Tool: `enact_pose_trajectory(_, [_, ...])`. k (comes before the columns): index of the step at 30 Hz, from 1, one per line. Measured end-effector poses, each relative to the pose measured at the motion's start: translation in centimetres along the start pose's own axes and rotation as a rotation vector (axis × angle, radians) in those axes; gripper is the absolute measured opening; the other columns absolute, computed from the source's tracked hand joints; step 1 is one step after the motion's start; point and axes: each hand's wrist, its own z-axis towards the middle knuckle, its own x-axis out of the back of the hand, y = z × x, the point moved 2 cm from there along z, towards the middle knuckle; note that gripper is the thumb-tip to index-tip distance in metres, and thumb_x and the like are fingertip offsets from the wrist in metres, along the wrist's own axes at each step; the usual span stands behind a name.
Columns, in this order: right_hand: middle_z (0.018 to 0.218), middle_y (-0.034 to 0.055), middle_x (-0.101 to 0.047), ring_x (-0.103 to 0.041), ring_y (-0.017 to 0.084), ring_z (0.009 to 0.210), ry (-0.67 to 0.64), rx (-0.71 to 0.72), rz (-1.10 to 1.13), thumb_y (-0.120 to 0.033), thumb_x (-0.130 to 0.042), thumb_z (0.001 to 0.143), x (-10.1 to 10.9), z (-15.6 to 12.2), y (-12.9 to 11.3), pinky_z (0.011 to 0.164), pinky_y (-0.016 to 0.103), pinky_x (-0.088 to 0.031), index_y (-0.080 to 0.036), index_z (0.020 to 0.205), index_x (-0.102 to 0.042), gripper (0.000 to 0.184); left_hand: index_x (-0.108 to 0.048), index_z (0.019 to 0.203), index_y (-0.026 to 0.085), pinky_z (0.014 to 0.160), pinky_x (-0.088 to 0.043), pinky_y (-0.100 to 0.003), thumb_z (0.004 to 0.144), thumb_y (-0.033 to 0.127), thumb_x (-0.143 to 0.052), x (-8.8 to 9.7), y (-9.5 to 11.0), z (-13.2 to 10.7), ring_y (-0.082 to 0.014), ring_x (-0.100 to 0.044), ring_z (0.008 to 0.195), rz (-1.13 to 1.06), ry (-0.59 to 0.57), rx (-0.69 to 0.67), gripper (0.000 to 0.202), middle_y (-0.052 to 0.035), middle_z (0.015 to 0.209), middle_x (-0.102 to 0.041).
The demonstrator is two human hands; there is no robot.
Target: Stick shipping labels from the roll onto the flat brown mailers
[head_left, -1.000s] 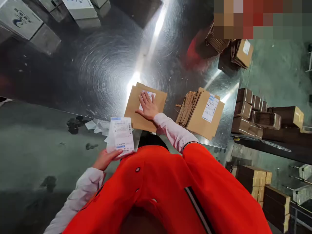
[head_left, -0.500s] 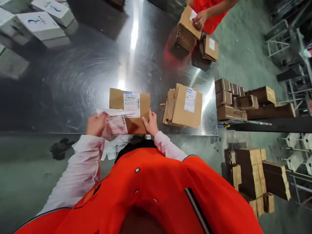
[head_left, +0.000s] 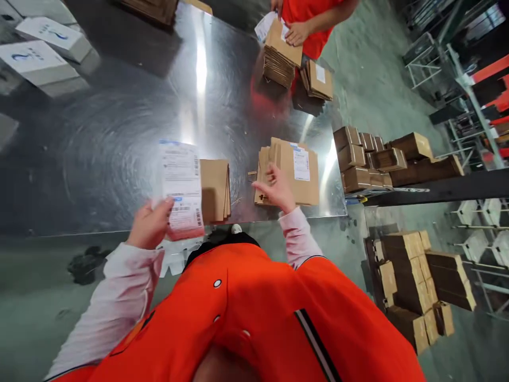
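My left hand (head_left: 149, 227) is closed on a stack of white shipping labels (head_left: 181, 185), held upright over the near edge of the shiny metal table (head_left: 119, 132). Just right of the labels lies a small pile of flattened cardboard boxes (head_left: 214, 190) with no label showing on top. My right hand (head_left: 275, 188) hovers with fingers loosely apart at the left edge of a second pile of flattened boxes (head_left: 289, 171). The top box of that pile carries a white label (head_left: 301, 163).
Across the table another person in red (head_left: 310, 21) handles cardboard stacks (head_left: 280, 58). White boxes (head_left: 35, 58) sit at the far left. Brown cartons fill a shelf (head_left: 382, 159) to the right and the floor (head_left: 413, 286) below. Scraps of label backing (head_left: 175, 260) lie below the table edge.
My right hand let go of the labelled box and moved right to the second pile. The left hand raised the labels upright. The near pile's top now shows no label.
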Motion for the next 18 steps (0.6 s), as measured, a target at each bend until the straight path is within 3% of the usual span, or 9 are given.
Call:
enact_pose_trajectory(2, [0.122,0.0135,-0.065,-0.065,0.022,0.099,-0.353,0.021,0.271,-0.058,-0.086,0.059,-8.6,-2.3,-1.0,0.085,0.036,-0.059,-0.016,0.130,-0.056,0.088,-0.066,0.087,0.015,0.081,-0.060,-0.042,0.066,0.051,-0.070,-1.5,-0.9,-0.7,-0.0304,-0.070,0.085,0.008,-0.092,0.075,0.042,-0.0086,0.080,-0.073])
enact_pose_trajectory(3, [0.118,0.0122,-0.067,-0.066,0.021,0.098,-0.423,-0.001,0.387,-0.061,-0.080,0.066,-12.1,-3.6,-1.3,0.085,0.036,-0.059,-0.016,0.125,-0.059,0.077,-0.067,0.086,0.014,0.081,-0.059,-0.041,0.062,0.053,-0.073,-1.9,-1.3,-0.8,-0.0315,-0.070,0.086,0.038,-0.152,0.072,0.046,-0.0099,0.081,-0.074])
enact_pose_trajectory(4, [0.114,0.0109,-0.069,-0.067,0.021,0.097,-0.440,-0.035,0.466,-0.063,-0.074,0.072,-14.8,-4.8,-1.3,0.086,0.036,-0.059,-0.017,0.119,-0.061,0.067,-0.069,0.086,0.014,0.083,-0.059,-0.041,0.057,0.053,-0.076,-2.0,-1.5,-0.7,-0.0322,-0.070,0.088,0.060,-0.195,0.037,0.050,-0.0109,0.084,-0.075])
enact_pose_trajectory(6, [0.104,0.0086,-0.072,-0.068,0.020,0.094,-0.487,-0.100,0.520,-0.063,-0.067,0.079,-18.1,-6.8,-1.1,0.086,0.036,-0.058,-0.016,0.107,-0.065,0.055,-0.071,0.090,0.014,0.088,-0.057,-0.038,0.053,0.052,-0.080,-1.4,-1.8,-0.3,-0.0314,-0.070,0.095,0.030,-0.168,-0.084,0.054,-0.0111,0.093,-0.076])
enact_pose_trajectory(8, [0.098,0.0072,-0.073,-0.069,0.019,0.088,-0.577,-0.111,0.468,-0.059,-0.072,0.077,-18.9,-7.5,-1.1,0.084,0.034,-0.059,-0.016,0.103,-0.067,0.051,-0.072,0.090,0.014,0.087,-0.057,-0.036,0.055,0.050,-0.079,-0.3,-2.1,0.3,-0.0291,-0.069,0.094,-0.038,-0.021,-0.164,0.050,-0.0104,0.093,-0.076])
enact_pose_trajectory(10, [0.102,0.0075,-0.074,-0.070,0.018,0.086,-0.607,-0.058,0.395,-0.052,-0.077,0.074,-18.3,-6.8,-1.6,0.082,0.032,-0.059,-0.016,0.108,-0.068,0.050,-0.074,0.085,0.013,0.082,-0.057,-0.036,0.058,0.048,-0.076,0.2,-2.6,0.7,-0.0273,-0.069,0.087,-0.077,0.091,-0.147,0.044,-0.0096,0.085,-0.075])
enact_pose_trajectory(12, [0.106,0.0069,-0.074,-0.070,0.018,0.088,-0.553,0.039,0.305,-0.045,-0.077,0.076,-17.4,-5.2,-2.6,0.083,0.031,-0.058,-0.017,0.110,-0.071,0.043,-0.075,0.081,0.013,0.078,-0.057,-0.035,0.057,0.044,-0.076,-0.1,-3.3,0.9,-0.0259,-0.068,0.082,-0.089,0.103,-0.088,0.039,-0.0081,0.080,-0.075])
enact_pose_trajectory(15, [0.091,0.0025,-0.076,-0.070,0.017,0.082,-0.530,0.168,0.107,-0.037,-0.071,0.084,-16.6,-3.3,-4.0,0.084,0.030,-0.056,-0.020,0.093,-0.077,0.020,-0.075,0.079,0.013,0.074,-0.057,-0.033,0.058,0.043,-0.076,-1.4,-4.4,0.8,-0.0244,-0.068,0.078,-0.123,0.086,-0.025,0.036,-0.0064,0.078,-0.075])
enact_pose_trajectory(18, [0.081,0.0011,-0.074,-0.069,0.018,0.078,-0.536,0.207,-0.048,-0.034,-0.070,0.085,-16.5,-2.3,-4.3,0.082,0.030,-0.054,-0.020,0.084,-0.078,0.017,-0.073,0.077,0.013,0.068,-0.056,-0.032,0.058,0.048,-0.077,-2.5,-5.4,1.3,-0.0237,-0.067,0.073,-0.168,0.124,0.002,0.040,-0.0072,0.074,-0.074])
